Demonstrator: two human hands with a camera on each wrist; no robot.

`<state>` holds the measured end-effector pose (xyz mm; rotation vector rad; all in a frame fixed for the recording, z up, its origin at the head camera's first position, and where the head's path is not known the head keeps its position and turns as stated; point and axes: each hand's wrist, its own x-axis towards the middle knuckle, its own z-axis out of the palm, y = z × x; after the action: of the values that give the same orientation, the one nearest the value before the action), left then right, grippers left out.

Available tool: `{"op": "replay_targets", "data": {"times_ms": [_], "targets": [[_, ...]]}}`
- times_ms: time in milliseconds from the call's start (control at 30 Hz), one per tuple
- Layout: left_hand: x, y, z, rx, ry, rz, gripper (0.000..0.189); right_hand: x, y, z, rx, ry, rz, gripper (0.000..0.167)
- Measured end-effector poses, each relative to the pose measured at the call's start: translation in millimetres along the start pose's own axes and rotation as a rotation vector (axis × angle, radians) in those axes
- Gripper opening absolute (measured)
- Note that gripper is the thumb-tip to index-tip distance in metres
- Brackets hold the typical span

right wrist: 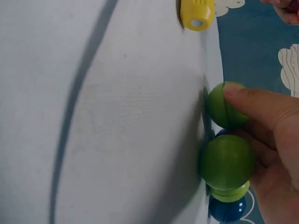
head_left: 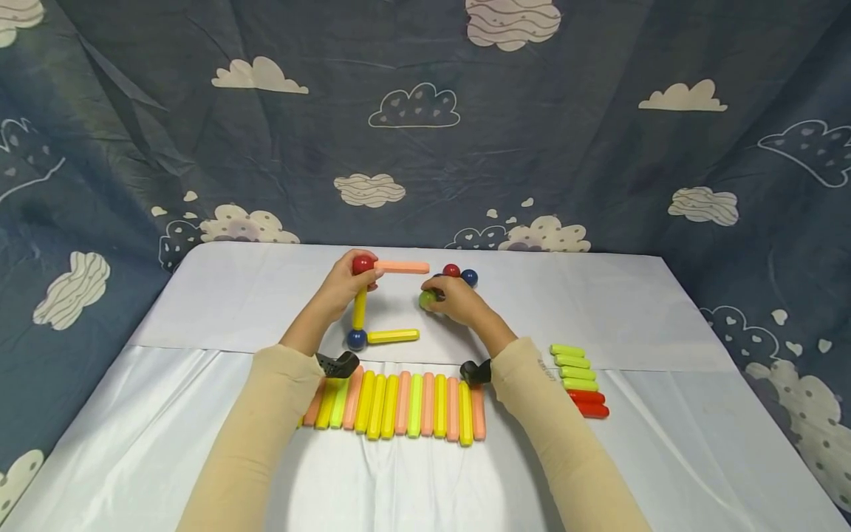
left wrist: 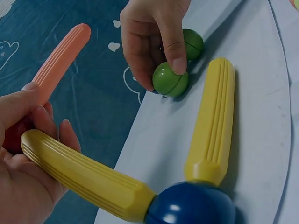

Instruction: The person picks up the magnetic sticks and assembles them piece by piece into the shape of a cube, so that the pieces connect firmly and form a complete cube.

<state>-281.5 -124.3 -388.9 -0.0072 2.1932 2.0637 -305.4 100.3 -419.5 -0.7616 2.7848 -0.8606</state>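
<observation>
My left hand [head_left: 340,287] grips a red ball [head_left: 363,264] that joins two ribbed sticks. A salmon stick [head_left: 404,267] points right from it, and a yellow stick [head_left: 359,310] runs down to a blue ball [head_left: 357,339]. From that blue ball a second yellow stick [head_left: 394,336] extends right, along the white cloth. My right hand [head_left: 460,301] pinches a green ball [left wrist: 170,80] between thumb and fingers, low over the cloth. Another green ball [right wrist: 228,162] sits right beside that hand. Part of the red ball is hidden by the left fingers in the left wrist view.
Beyond my right hand lie a loose red ball [head_left: 451,270] and a blue ball [head_left: 469,278]. A row of yellow, salmon and green sticks [head_left: 415,406] spans the front. Shorter green sticks [head_left: 575,362] and red sticks [head_left: 590,403] lie at right. A cloud-patterned curtain [head_left: 412,162] hangs behind.
</observation>
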Motion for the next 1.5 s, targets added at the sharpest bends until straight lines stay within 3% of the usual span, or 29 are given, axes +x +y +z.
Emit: {"op": "replay_targets", "data": {"times_ms": [100,267,367,467,567,733,867,967,1200,1367,1500], "targets": [[-0.2,1.2,1.0,0.006,0.006,-0.001,0.038,-3.8,0.0,-5.4,0.113,0.067,0.018,0.036],[0.3,2.4,1.1,0.001,0.018,-0.004,0.038,-13.4,-0.4,-18.4,0.476,0.222,0.013,0.036],[1.0,2.5,0.8,0.003,0.023,-0.007,0.038,-17.1,-1.0,-23.6,0.653,0.273,-0.021,0.037],[2.2,1.7,0.1,0.008,0.025,-0.011,0.038,-17.6,-2.2,-24.9,0.756,0.291,-0.050,0.038],[3.1,0.0,-0.8,0.003,0.017,-0.023,0.040,-18.2,-6.5,-25.3,0.792,0.296,-0.039,0.037],[3.4,-4.8,-5.3,-0.011,-0.036,-0.037,0.046,-16.7,-5.1,-21.1,0.716,0.279,0.014,0.038],[5.0,-11.7,-11.4,0.173,-0.030,0.002,0.048,-12.8,3.0,-13.1,0.559,0.282,0.037,0.038],[6.6,-16.9,-14.5,0.327,0.004,-0.007,0.051,-11.5,4.3,-8.1,0.401,0.278,0.037,0.034],[6.8,-24.8,-17.4,0.442,-0.040,-0.095,0.058,-9.5,4.4,1.5,0.147,0.202,0.105,0.033],[4.8,-27.3,-19.2,0.534,-0.114,-0.136,0.063,-7.9,3.0,2.4,0.056,0.152,0.131,0.035],[-0.9,-25.6,-20.3,0.593,-0.125,-0.075,0.061,-12.0,3.0,-3.3,0.065,0.138,0.120,0.039]]}}
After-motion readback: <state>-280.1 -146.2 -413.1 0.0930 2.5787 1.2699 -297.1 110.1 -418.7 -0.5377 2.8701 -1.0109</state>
